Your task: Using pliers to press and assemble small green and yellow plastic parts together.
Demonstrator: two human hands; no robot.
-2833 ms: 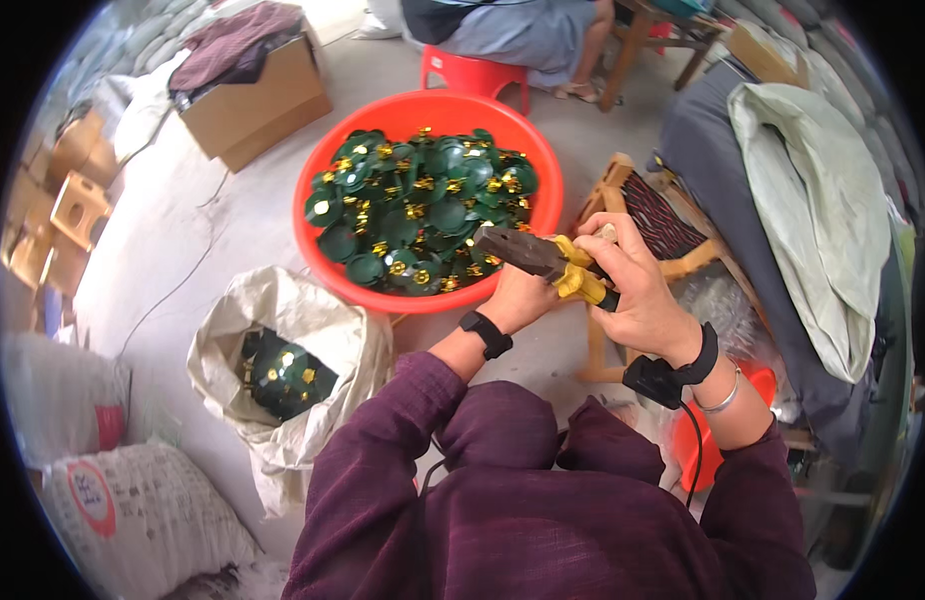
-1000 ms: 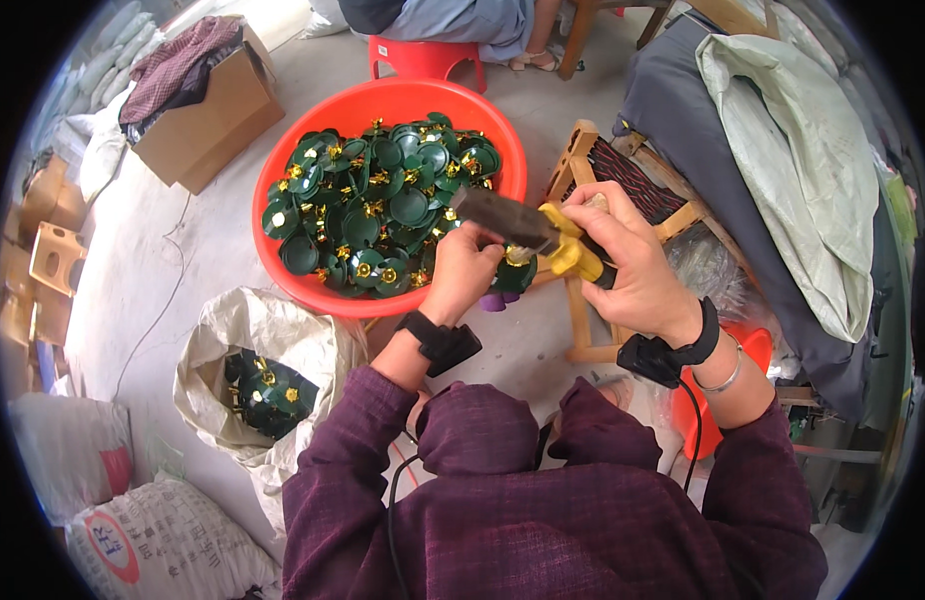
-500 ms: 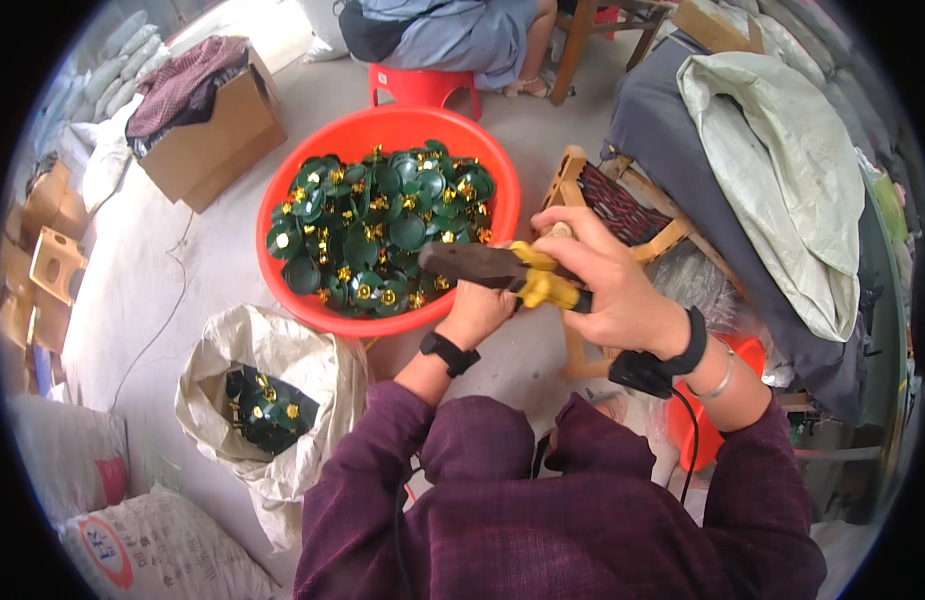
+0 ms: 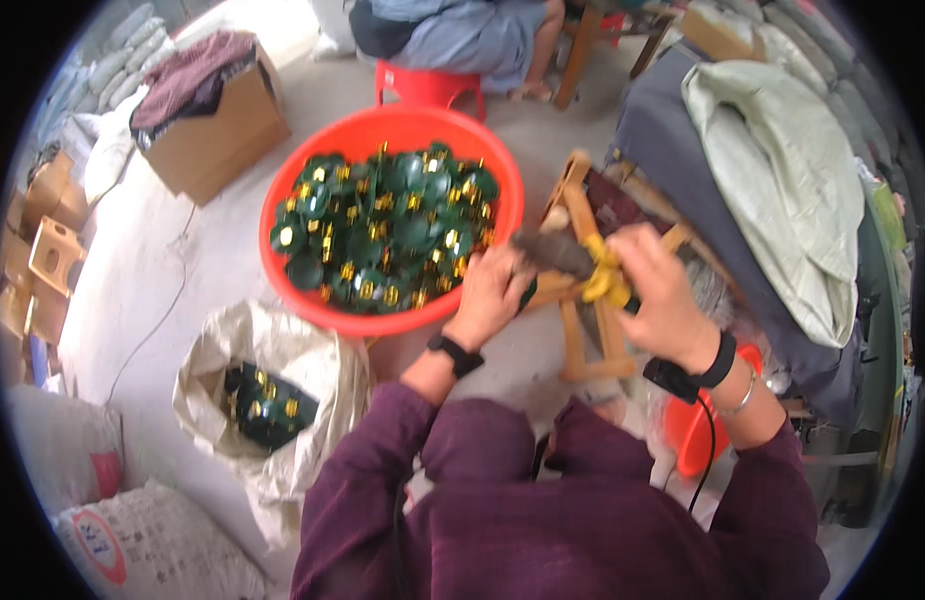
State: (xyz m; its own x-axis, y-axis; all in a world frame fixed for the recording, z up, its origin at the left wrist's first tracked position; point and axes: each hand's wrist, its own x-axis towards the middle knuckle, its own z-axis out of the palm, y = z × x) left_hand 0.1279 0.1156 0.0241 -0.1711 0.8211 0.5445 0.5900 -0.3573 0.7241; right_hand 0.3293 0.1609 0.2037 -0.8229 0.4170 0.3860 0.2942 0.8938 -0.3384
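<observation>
My right hand (image 4: 668, 290) is closed around a pair of pliers (image 4: 563, 256) with yellow grips and a dark, broad head that points left. The head is blurred and overlaps the area just by the fingers of my left hand (image 4: 491, 295). Those fingers are curled, and a bit of a dark green disc (image 4: 529, 293) shows at their right side; the rest is hidden. Just left of that hand stands a red-orange basin (image 4: 272, 250) heaped with green discs (image 4: 363, 245) bearing gold, shiny centres. A low wooden frame (image 4: 575, 325) stands under and beside the pliers.
An open white woven sack (image 4: 208, 350) with more green pieces is at the lower left. A cardboard box (image 4: 218, 140) with cloth on it stands behind. Someone sits on a red stool (image 4: 433, 85) at the back. A grey-covered stack (image 4: 653, 110) is on the right, a red bucket (image 4: 688, 435) below.
My right hand has moved right and slightly down with the pliers, their head now farther from the basin. The left hand has risen a little, and a green disc edge now shows by its fingers.
</observation>
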